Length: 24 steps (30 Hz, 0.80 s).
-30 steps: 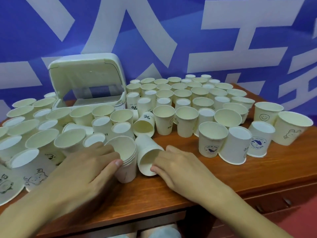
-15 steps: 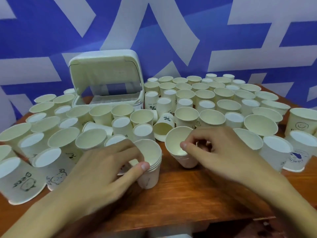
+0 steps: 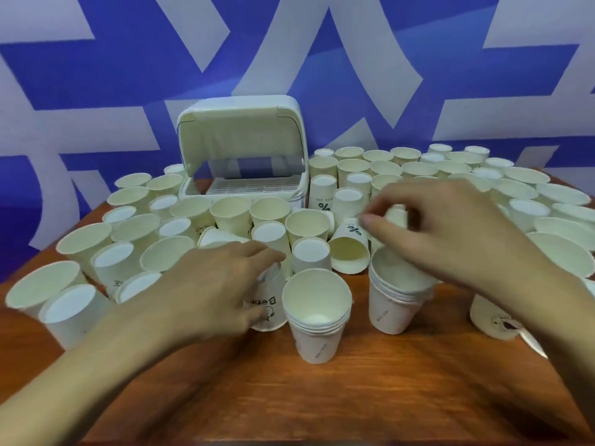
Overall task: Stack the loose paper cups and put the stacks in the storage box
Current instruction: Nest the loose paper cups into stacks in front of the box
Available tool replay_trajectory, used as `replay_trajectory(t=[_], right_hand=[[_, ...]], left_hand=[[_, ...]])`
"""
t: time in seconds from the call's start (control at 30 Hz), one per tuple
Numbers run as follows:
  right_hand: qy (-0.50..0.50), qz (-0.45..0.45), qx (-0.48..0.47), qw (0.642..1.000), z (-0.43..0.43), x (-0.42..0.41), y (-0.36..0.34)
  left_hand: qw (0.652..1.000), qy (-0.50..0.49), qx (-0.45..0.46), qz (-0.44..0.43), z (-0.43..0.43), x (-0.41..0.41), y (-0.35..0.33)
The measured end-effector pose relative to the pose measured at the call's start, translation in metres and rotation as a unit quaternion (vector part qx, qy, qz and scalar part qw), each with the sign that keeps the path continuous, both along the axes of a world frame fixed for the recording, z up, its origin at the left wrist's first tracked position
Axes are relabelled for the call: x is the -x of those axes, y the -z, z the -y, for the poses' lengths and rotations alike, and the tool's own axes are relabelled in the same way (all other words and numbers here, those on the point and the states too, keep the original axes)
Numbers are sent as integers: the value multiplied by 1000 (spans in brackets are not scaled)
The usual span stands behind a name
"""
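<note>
While my left hand (image 3: 209,284) grips an upturned printed white paper cup (image 3: 269,300), my right hand (image 3: 450,233) hovers over the nested white cup stack (image 3: 394,300), grip unclear | open white plastic storage box (image 3: 241,149): wooden table (image 3: 322,397) far edge | risk: wrist topples stack

**Cup prints you can read: two "%" signs and part of one word.**
A bold "%" stands on the rear cup (image 3: 323,196), under a line of small capitals too blurred to trust. Another "%" stands on the tipped cup (image 3: 349,249). The inverted cup (image 3: 272,305) that your left hand (image 3: 206,284) grips shows "Bea", its end hidden by the hand, beside a small line drawing. You cannot read the fine print on the front stack (image 3: 317,339) or round the badge of the emblem cup (image 3: 495,320).
</note>
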State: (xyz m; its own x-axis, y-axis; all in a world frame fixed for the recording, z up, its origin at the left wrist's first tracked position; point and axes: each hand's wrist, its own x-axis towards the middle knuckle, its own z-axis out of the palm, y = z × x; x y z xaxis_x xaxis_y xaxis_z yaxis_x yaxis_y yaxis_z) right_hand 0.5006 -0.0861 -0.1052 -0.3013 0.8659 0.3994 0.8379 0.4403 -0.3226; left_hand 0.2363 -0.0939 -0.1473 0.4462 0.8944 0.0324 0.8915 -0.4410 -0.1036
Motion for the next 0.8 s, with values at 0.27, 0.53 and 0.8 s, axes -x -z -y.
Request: replay_trajectory(t=[0.27, 0.53, 0.8], right_hand=[[-82, 262, 55, 960, -67, 69, 9], [-39, 308, 8, 951, -67, 81, 18], [-60, 233, 106, 965, -68, 84, 8]], left_hand=[[997, -28, -62, 30, 8, 11, 0], [995, -9, -91, 43, 35, 7, 28], [994, -53, -55, 73, 38, 3, 35]])
